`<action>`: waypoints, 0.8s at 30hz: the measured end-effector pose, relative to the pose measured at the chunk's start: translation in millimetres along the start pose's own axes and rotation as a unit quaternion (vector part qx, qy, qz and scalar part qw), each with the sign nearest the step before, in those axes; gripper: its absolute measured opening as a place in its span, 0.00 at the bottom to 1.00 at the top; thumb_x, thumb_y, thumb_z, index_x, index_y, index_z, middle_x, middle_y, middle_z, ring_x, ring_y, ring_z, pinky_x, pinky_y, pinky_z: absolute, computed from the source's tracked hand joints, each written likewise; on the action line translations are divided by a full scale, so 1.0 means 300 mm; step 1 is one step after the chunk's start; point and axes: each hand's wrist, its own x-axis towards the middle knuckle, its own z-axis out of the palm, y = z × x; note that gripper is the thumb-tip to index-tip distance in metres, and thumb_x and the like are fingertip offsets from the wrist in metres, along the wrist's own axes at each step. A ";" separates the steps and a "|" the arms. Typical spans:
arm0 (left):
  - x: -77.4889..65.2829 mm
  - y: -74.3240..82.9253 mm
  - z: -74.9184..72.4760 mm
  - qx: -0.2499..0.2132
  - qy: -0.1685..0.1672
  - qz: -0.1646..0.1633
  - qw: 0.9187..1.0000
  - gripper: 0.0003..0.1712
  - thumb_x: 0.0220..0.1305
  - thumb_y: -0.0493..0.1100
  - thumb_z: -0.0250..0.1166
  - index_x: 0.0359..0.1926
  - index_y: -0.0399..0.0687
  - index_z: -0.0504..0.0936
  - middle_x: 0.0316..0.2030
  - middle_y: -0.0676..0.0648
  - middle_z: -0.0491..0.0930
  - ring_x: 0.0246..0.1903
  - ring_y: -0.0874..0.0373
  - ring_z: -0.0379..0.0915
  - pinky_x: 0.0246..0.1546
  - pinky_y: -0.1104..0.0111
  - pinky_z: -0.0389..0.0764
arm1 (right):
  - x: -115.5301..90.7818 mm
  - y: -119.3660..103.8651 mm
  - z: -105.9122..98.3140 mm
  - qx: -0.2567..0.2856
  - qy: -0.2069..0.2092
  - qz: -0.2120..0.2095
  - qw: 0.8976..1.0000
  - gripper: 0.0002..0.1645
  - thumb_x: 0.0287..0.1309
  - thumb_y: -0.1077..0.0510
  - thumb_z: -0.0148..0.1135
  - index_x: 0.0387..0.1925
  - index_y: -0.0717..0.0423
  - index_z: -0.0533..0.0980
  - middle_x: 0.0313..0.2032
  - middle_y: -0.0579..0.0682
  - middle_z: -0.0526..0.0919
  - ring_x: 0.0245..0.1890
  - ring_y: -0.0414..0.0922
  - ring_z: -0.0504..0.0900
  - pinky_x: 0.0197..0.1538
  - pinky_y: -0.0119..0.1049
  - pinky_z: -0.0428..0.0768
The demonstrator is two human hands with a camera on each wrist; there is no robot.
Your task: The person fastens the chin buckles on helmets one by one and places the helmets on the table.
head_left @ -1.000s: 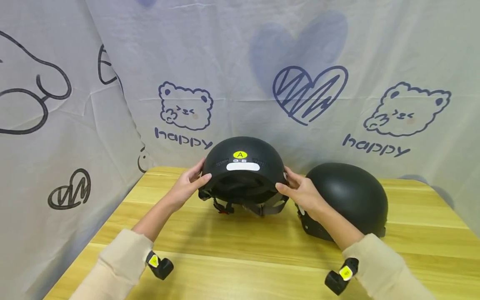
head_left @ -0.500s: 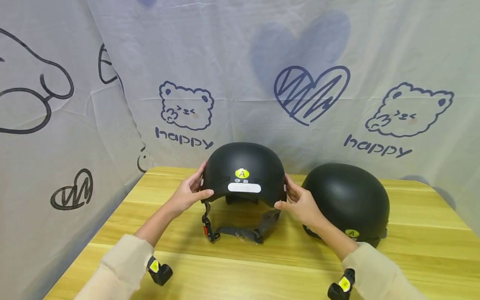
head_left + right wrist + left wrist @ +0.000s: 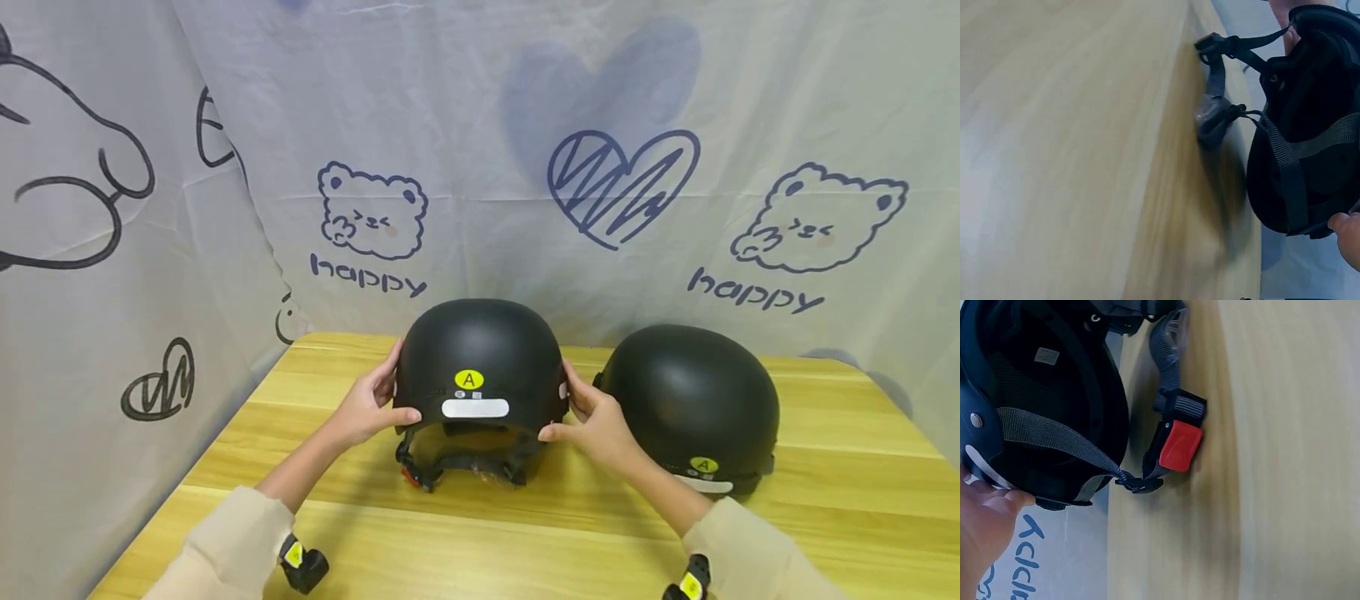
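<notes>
Both hands hold a matte black helmet (image 3: 480, 342) by its sides, its front facing the head camera. A yellow oval sticker (image 3: 468, 380) marked "A" and a white strip (image 3: 475, 408) show on it. My left hand (image 3: 367, 404) grips the left side, thumb along the lower rim. On the other side my right hand (image 3: 596, 421) holds it likewise. Below the rim hangs the chin strap (image 3: 472, 462), close over the table. In the left wrist view the strap's red buckle (image 3: 1180, 445) and the helmet's dark lining (image 3: 1054, 381) are visible.
A second black helmet (image 3: 690, 400) with the same yellow sticker rests on the table at right, close beside my right hand and partly behind the forearm. The wooden table (image 3: 420, 558) ends at a white cloth backdrop (image 3: 480, 150) with printed drawings.
The held helmet has come down and tipped forward, so its sticker sits lower and less of its inside shows. It has also shifted slightly left. The second helmet's sticker is uncovered from behind my forearm.
</notes>
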 end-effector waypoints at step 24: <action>-0.098 -0.064 0.024 0.077 0.010 -0.001 0.997 0.72 0.38 0.56 0.77 0.72 0.38 0.38 0.71 0.34 0.43 0.67 0.37 0.49 0.59 0.52 0.60 | -0.090 0.048 0.086 -0.113 0.026 -0.080 0.990 0.69 0.23 0.50 0.77 0.69 0.65 0.52 0.66 0.65 0.57 0.62 0.55 0.64 0.55 0.47 0.72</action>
